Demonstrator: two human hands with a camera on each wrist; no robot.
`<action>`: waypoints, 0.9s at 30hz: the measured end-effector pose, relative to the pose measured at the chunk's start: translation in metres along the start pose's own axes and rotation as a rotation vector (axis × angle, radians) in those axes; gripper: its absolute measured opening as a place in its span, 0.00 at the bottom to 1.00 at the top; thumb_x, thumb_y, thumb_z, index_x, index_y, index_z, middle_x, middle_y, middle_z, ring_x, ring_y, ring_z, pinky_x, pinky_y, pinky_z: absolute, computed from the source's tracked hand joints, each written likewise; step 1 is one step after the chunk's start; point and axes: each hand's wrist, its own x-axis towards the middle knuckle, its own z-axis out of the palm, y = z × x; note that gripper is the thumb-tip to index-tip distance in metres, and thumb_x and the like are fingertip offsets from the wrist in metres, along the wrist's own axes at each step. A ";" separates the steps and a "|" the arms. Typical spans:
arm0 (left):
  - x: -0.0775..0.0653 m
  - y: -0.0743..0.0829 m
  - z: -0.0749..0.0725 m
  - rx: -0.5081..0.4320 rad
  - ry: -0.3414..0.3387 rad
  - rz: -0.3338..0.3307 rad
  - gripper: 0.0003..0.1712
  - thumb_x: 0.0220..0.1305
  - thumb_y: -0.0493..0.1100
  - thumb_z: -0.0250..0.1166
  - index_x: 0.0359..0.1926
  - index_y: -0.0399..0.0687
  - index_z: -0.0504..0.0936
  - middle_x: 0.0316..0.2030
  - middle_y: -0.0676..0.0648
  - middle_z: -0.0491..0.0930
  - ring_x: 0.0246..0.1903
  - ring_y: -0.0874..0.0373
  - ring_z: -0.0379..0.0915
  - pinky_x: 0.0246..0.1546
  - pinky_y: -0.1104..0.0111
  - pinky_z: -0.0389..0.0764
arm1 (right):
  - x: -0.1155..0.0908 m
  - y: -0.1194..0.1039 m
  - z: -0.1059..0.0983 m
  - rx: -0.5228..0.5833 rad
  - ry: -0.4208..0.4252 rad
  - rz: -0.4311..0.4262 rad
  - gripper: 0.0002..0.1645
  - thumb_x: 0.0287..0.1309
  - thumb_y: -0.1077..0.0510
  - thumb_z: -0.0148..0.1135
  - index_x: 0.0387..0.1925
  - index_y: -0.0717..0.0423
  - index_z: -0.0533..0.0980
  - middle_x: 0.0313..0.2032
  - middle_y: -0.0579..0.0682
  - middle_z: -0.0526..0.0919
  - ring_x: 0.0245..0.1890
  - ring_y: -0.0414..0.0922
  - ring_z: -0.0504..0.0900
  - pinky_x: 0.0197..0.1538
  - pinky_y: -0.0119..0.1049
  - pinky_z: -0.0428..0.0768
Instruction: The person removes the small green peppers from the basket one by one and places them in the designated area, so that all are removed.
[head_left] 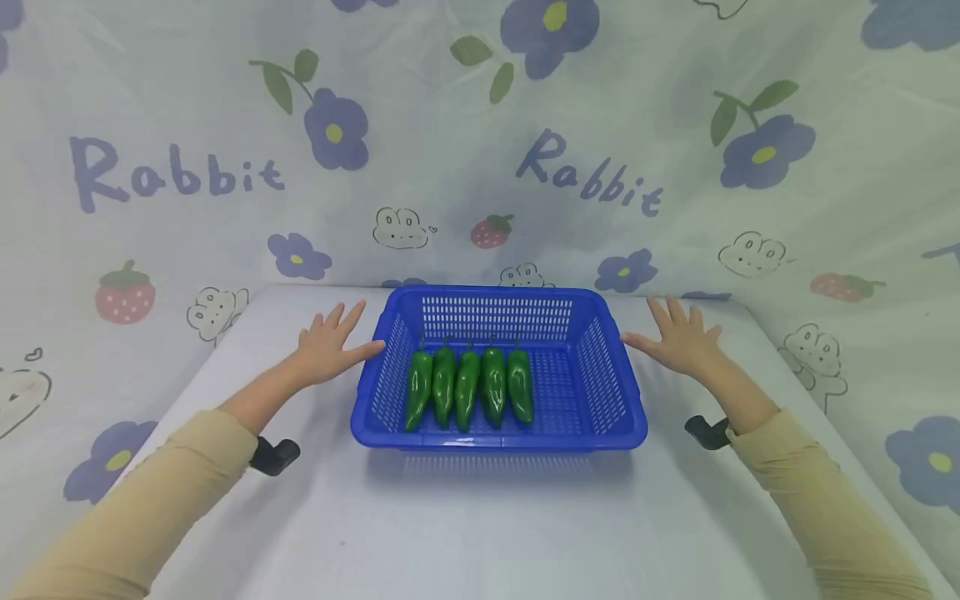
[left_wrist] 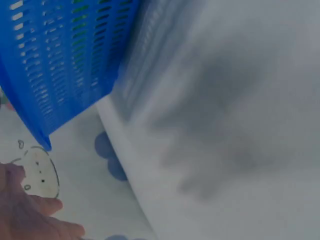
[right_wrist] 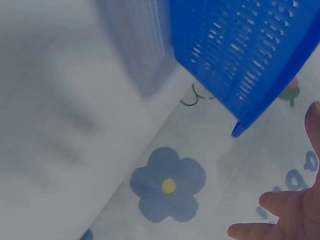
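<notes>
Left hand: the left hand (head_left: pixel 330 350) has its fingers spread and grips nothing; its thumb points at the basket's left rim, contact hard to tell.
Right hand: the right hand (head_left: pixel 684 346) is likewise spread and holds nothing, thumb toward the right rim.
Wrists: a black device (head_left: pixel 276 456) shows below the left, another black piece (head_left: pixel 707 433) below the right.
Basket: blue plastic basket (head_left: pixel 487 441) with slotted walls, upright between the hands.
Inside: five green peppers (head_left: pixel 467 387) in a row, left and middle of its floor, stems toward the far wall.
Under it: white table (head_left: pixel 487 533).
Behind: patterned cloth (head_left: pixel 420 167) lettered "Rabbit".
</notes>
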 end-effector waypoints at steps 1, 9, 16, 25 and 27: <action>0.001 0.000 0.001 -0.064 0.003 0.022 0.51 0.61 0.67 0.48 0.71 0.41 0.38 0.67 0.26 0.36 0.64 0.25 0.29 0.57 0.33 0.37 | 0.001 -0.003 -0.002 0.007 0.007 -0.008 0.57 0.55 0.26 0.42 0.69 0.64 0.42 0.67 0.72 0.40 0.63 0.75 0.36 0.53 0.76 0.38; 0.007 0.002 0.008 -0.401 -0.053 0.038 0.49 0.63 0.61 0.50 0.71 0.51 0.31 0.69 0.32 0.38 0.65 0.29 0.37 0.58 0.36 0.48 | 0.012 -0.027 -0.015 0.036 0.029 -0.115 0.54 0.56 0.30 0.46 0.69 0.63 0.43 0.68 0.70 0.40 0.64 0.74 0.40 0.59 0.70 0.44; 0.011 0.004 0.019 -0.569 -0.090 0.026 0.47 0.64 0.59 0.51 0.71 0.56 0.32 0.69 0.32 0.41 0.65 0.30 0.40 0.58 0.37 0.51 | 0.020 -0.055 -0.018 0.104 0.022 -0.199 0.52 0.57 0.34 0.49 0.69 0.61 0.44 0.68 0.69 0.39 0.66 0.70 0.38 0.60 0.68 0.44; 0.016 0.001 0.030 -0.646 -0.139 0.020 0.49 0.62 0.58 0.54 0.71 0.55 0.31 0.70 0.36 0.34 0.67 0.35 0.32 0.60 0.38 0.45 | 0.028 -0.086 -0.017 0.184 -0.075 -0.275 0.51 0.57 0.35 0.50 0.70 0.58 0.43 0.69 0.65 0.44 0.67 0.64 0.47 0.60 0.65 0.53; 0.015 0.001 0.032 -0.664 -0.140 0.026 0.49 0.62 0.57 0.55 0.71 0.56 0.31 0.71 0.37 0.34 0.67 0.35 0.33 0.61 0.39 0.45 | 0.029 -0.091 -0.018 0.212 -0.094 -0.292 0.51 0.57 0.35 0.50 0.70 0.58 0.43 0.69 0.64 0.45 0.67 0.63 0.47 0.61 0.64 0.54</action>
